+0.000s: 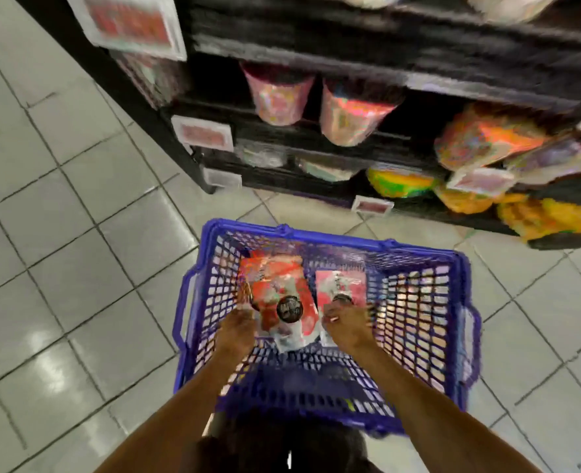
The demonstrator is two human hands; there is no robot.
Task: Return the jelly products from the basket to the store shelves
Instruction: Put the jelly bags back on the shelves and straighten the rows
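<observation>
A blue plastic basket [459, 312] stands on the tiled floor in front of dark store shelves [316, 32]. Inside it lie two red-and-white jelly pouches with black caps. My left hand [236, 327] grips the left pouch [282, 288] at its near left side. My right hand [348, 324] curls round the near end of the right pouch [342, 285]. Both arms reach down into the basket. The picture is blurred by motion.
The shelves hold pink tubs [279, 97], orange and yellow bags [487, 138] and white price tags [204, 133]. Grey floor tiles [60, 233] spread to the left and right of the basket.
</observation>
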